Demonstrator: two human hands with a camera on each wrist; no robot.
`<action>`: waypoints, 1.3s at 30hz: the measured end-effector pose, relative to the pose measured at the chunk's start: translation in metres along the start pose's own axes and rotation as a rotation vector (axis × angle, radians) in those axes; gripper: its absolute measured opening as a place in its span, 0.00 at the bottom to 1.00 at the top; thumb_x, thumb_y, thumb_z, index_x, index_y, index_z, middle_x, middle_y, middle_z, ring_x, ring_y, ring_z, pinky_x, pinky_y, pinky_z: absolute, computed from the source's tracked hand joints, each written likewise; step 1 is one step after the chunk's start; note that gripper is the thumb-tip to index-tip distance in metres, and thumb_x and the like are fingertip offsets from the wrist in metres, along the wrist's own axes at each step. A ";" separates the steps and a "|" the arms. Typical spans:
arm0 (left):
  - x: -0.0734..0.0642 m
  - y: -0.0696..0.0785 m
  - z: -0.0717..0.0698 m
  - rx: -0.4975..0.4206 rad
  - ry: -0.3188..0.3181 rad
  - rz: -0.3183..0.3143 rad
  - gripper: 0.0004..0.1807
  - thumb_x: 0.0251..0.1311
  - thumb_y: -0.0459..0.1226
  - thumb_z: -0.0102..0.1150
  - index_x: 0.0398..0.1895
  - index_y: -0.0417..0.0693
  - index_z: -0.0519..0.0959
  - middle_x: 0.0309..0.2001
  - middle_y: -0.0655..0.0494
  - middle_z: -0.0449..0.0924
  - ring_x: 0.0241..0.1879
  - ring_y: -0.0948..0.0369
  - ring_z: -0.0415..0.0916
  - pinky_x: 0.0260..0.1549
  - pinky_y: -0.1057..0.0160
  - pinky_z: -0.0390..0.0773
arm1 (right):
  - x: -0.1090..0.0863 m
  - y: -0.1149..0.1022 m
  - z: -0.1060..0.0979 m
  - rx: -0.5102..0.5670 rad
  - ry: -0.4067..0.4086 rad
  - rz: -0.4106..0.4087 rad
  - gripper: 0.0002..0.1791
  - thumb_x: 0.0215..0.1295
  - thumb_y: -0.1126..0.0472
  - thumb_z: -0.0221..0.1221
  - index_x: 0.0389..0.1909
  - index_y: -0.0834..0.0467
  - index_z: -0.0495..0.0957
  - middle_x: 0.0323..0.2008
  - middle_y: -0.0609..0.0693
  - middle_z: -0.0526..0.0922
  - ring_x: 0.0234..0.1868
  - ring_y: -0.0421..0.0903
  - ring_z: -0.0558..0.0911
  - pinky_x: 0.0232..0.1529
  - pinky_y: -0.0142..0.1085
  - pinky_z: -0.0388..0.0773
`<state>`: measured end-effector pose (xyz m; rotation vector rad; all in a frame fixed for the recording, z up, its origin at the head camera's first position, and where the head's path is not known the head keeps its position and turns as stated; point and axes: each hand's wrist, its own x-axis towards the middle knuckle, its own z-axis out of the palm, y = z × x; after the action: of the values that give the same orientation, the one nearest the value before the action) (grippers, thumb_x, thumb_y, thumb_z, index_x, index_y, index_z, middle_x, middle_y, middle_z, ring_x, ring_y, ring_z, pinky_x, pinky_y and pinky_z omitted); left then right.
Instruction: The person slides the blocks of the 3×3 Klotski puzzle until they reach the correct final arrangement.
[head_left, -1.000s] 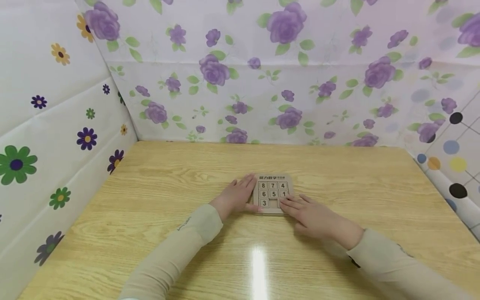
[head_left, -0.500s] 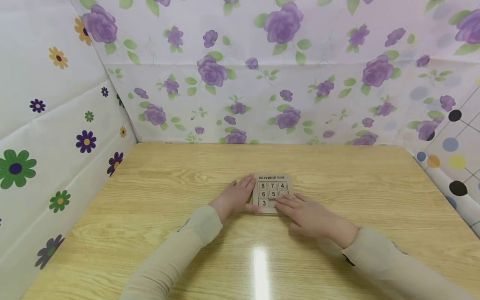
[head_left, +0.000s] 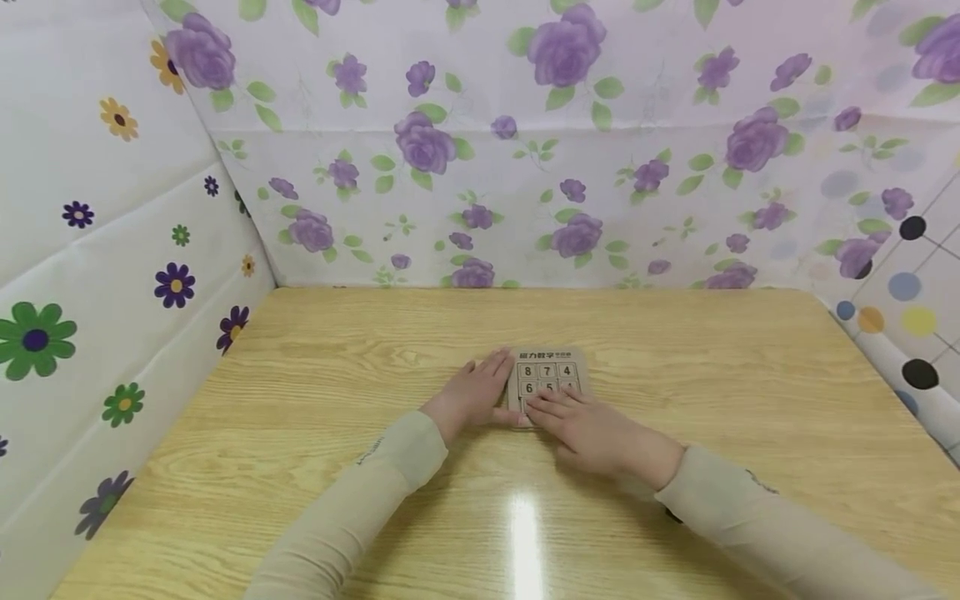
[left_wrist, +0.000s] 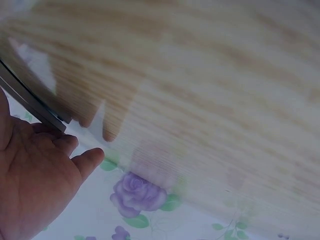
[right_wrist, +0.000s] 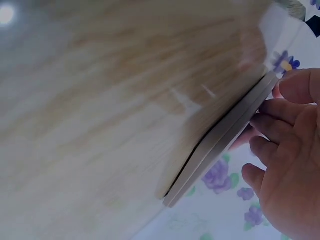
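A square sliding number puzzle [head_left: 580, 360] lies flat on the wooden table, with number tiles under a printed heading. Its top row reads 8, 7, 4; 6 starts the middle row. My left hand [head_left: 471, 393] rests along the puzzle's left side, thumb at the lower left corner. My right hand [head_left: 596, 429] lays nearly straight fingers on the lower tiles, covering most of the bottom row and part of the 5 and 1. In the left wrist view, left fingers [left_wrist: 89, 160] meet the board's edge [left_wrist: 32, 102]. The right wrist view shows the board [right_wrist: 220, 145] edge-on beside my fingers.
The wood-grain table [head_left: 375, 333] surrounds the puzzle, with a bright light reflection near its front. A floral sheet [head_left: 480, 150] hangs behind the back edge. Patterned sheets also stand along the left and right sides.
My right hand has slid left across the puzzle's bottom row, from its right end to over the 3 tile. The 1, briefly covered, partly shows again. My left hand stays put.
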<state>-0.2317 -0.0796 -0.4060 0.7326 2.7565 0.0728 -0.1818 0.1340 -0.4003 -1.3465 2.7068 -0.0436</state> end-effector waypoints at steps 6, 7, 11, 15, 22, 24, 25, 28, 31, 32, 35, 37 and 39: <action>0.002 -0.001 0.000 0.014 0.000 -0.009 0.57 0.54 0.68 0.49 0.76 0.45 0.40 0.77 0.50 0.34 0.76 0.56 0.35 0.73 0.50 0.47 | -0.008 0.009 0.001 0.022 0.009 0.015 0.30 0.66 0.60 0.49 0.68 0.64 0.62 0.70 0.57 0.62 0.72 0.57 0.59 0.72 0.54 0.52; 0.002 -0.001 0.000 0.015 -0.002 -0.009 0.57 0.54 0.68 0.49 0.76 0.45 0.40 0.77 0.50 0.34 0.76 0.56 0.35 0.73 0.50 0.47 | -0.009 0.011 0.001 0.029 0.007 0.020 0.30 0.66 0.60 0.49 0.68 0.64 0.62 0.70 0.57 0.62 0.72 0.57 0.58 0.72 0.54 0.52; 0.002 -0.001 0.000 0.009 -0.001 -0.008 0.57 0.54 0.68 0.49 0.76 0.45 0.40 0.77 0.50 0.34 0.76 0.56 0.35 0.73 0.49 0.47 | -0.015 0.015 0.002 0.055 0.011 0.035 0.30 0.65 0.61 0.50 0.69 0.63 0.62 0.70 0.56 0.62 0.72 0.56 0.59 0.72 0.54 0.52; 0.002 -0.001 0.001 0.002 0.003 -0.007 0.58 0.54 0.68 0.49 0.76 0.44 0.40 0.77 0.50 0.34 0.76 0.56 0.36 0.72 0.49 0.47 | -0.018 0.016 0.001 0.056 0.026 0.038 0.29 0.66 0.61 0.49 0.68 0.63 0.63 0.70 0.56 0.63 0.72 0.56 0.59 0.72 0.54 0.52; 0.002 -0.001 0.001 -0.009 -0.002 0.000 0.58 0.53 0.68 0.50 0.76 0.44 0.40 0.77 0.49 0.34 0.76 0.55 0.35 0.72 0.48 0.47 | -0.008 0.017 -0.002 0.048 0.051 0.019 0.29 0.66 0.61 0.48 0.68 0.66 0.62 0.69 0.59 0.63 0.71 0.58 0.58 0.71 0.56 0.54; 0.003 0.000 0.001 -0.005 -0.003 0.000 0.58 0.53 0.68 0.50 0.76 0.44 0.40 0.77 0.49 0.34 0.76 0.55 0.36 0.72 0.48 0.47 | -0.003 0.019 -0.002 0.042 0.052 0.028 0.30 0.66 0.61 0.48 0.68 0.66 0.62 0.69 0.59 0.63 0.72 0.58 0.58 0.71 0.56 0.54; 0.003 0.000 0.001 -0.006 -0.003 0.000 0.58 0.53 0.68 0.50 0.76 0.44 0.40 0.77 0.49 0.34 0.76 0.55 0.36 0.72 0.48 0.47 | 0.000 0.020 -0.003 0.043 0.051 0.033 0.30 0.65 0.61 0.48 0.68 0.66 0.62 0.69 0.59 0.63 0.72 0.58 0.58 0.71 0.56 0.53; 0.003 0.000 0.002 0.000 -0.010 0.004 0.58 0.54 0.68 0.49 0.76 0.44 0.40 0.77 0.49 0.34 0.76 0.56 0.35 0.72 0.49 0.47 | 0.006 0.022 -0.003 0.053 0.045 0.044 0.30 0.65 0.60 0.48 0.68 0.66 0.62 0.70 0.59 0.63 0.72 0.58 0.58 0.71 0.56 0.53; 0.003 0.001 0.002 -0.005 -0.011 0.007 0.58 0.54 0.68 0.48 0.76 0.43 0.40 0.77 0.49 0.34 0.76 0.56 0.35 0.72 0.48 0.47 | 0.011 0.022 -0.003 0.064 0.027 0.053 0.30 0.65 0.60 0.47 0.68 0.66 0.61 0.70 0.58 0.62 0.72 0.57 0.57 0.72 0.56 0.52; 0.003 0.001 0.003 -0.004 -0.011 0.005 0.58 0.54 0.69 0.48 0.76 0.44 0.40 0.77 0.49 0.34 0.76 0.56 0.35 0.72 0.49 0.47 | 0.012 0.022 -0.002 0.061 0.019 0.057 0.31 0.66 0.59 0.47 0.68 0.65 0.61 0.70 0.58 0.62 0.72 0.56 0.57 0.72 0.55 0.51; 0.003 0.001 0.003 -0.013 -0.007 0.004 0.58 0.53 0.68 0.49 0.76 0.43 0.40 0.77 0.49 0.34 0.76 0.56 0.35 0.72 0.48 0.47 | 0.013 0.020 -0.003 0.056 0.001 0.062 0.31 0.66 0.58 0.47 0.69 0.65 0.61 0.71 0.57 0.61 0.73 0.55 0.57 0.72 0.54 0.50; 0.002 0.000 0.002 -0.015 -0.006 0.002 0.58 0.54 0.68 0.49 0.76 0.44 0.40 0.77 0.49 0.33 0.76 0.56 0.35 0.72 0.48 0.47 | 0.013 0.017 -0.003 0.054 -0.003 0.058 0.31 0.66 0.59 0.48 0.69 0.65 0.61 0.71 0.57 0.61 0.73 0.55 0.57 0.73 0.53 0.50; 0.002 -0.001 0.002 -0.014 -0.002 0.002 0.58 0.54 0.68 0.49 0.76 0.44 0.40 0.77 0.49 0.34 0.76 0.55 0.35 0.72 0.48 0.47 | 0.012 0.015 -0.004 0.051 -0.006 0.053 0.30 0.66 0.59 0.48 0.68 0.64 0.61 0.70 0.56 0.62 0.73 0.55 0.57 0.73 0.53 0.50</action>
<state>-0.2330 -0.0795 -0.4083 0.7319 2.7508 0.0920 -0.2011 0.1331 -0.3991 -1.2580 2.7154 -0.1027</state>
